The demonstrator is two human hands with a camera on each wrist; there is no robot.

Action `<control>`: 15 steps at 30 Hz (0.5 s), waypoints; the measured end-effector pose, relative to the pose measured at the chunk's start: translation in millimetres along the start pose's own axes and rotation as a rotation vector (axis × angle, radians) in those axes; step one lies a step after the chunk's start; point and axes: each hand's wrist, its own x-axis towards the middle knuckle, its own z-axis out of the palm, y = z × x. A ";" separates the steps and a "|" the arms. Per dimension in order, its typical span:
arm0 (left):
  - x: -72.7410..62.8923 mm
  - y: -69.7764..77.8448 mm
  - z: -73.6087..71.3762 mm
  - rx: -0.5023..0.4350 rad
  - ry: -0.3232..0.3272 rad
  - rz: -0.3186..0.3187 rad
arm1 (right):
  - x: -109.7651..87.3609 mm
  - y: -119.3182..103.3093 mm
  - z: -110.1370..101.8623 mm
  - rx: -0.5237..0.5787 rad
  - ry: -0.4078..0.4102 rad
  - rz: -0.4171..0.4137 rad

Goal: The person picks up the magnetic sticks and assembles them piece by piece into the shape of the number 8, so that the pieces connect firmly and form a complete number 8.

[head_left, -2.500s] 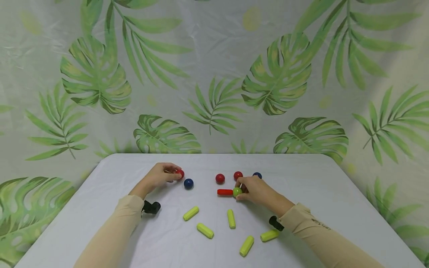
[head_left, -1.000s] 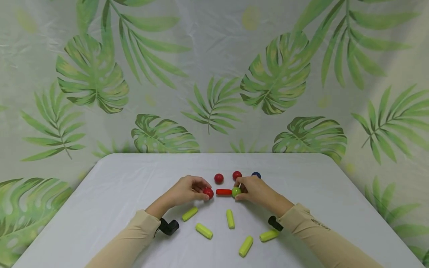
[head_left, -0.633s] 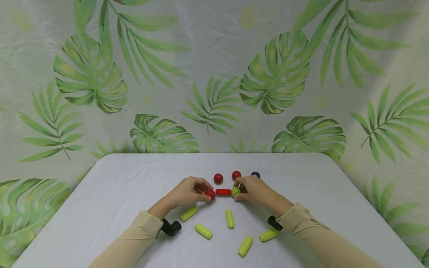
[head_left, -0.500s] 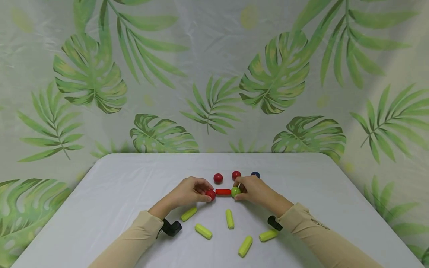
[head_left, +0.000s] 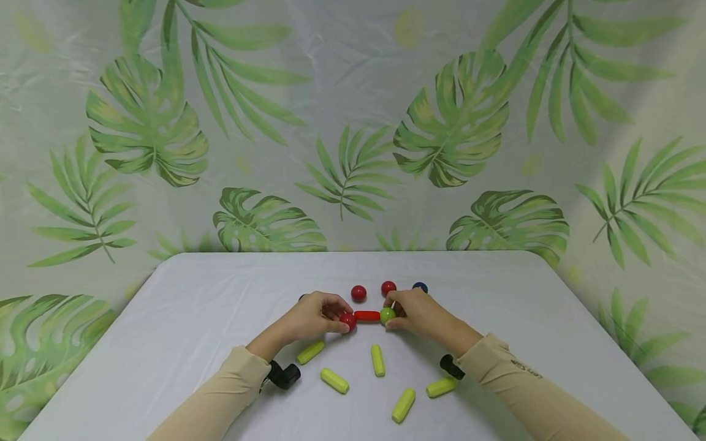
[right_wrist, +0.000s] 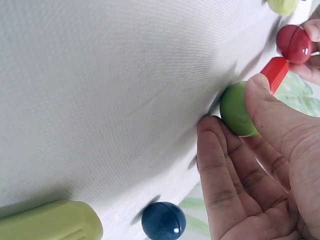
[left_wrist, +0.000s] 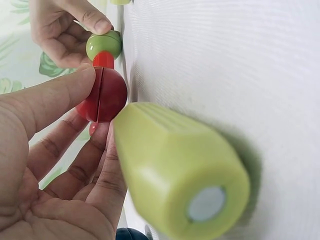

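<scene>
My left hand (head_left: 314, 315) pinches a red ball (head_left: 347, 321) between thumb and fingers. That ball sits right at the left end of a short red stick (head_left: 366, 316). At the stick's other end is a green ball (head_left: 388, 316), pinched by my right hand (head_left: 423, 311). In the left wrist view, the red ball (left_wrist: 111, 95), red stick (left_wrist: 103, 60) and green ball (left_wrist: 104, 45) line up. The right wrist view shows my thumb on the green ball (right_wrist: 236, 109), with fingertips close to the tabletop.
Two loose red balls (head_left: 358, 293) (head_left: 388, 288) lie behind the stick. A blue ball (head_left: 420, 287) is partly hidden behind my right hand, another (head_left: 302, 297) behind my left. Several yellow-green sticks (head_left: 377, 360) lie nearer me; one (left_wrist: 180, 170), with a metallic end disc, looms in the left wrist view.
My left hand has carried the red ball rightward and nearer, up to the red stick's left end. The left blue ball has become mostly hidden behind it. My right hand has stayed on the green ball.
</scene>
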 end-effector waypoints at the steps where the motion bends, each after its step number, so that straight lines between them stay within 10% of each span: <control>1: 0.2 -0.4 0.0 0.001 -0.001 0.003 | -0.2 0.5 0.2 -0.001 0.000 -0.001; 15: 0.8 -0.3 -0.7 -0.007 0.001 -0.013 | 0.4 0.1 -0.3 -0.010 -0.007 0.008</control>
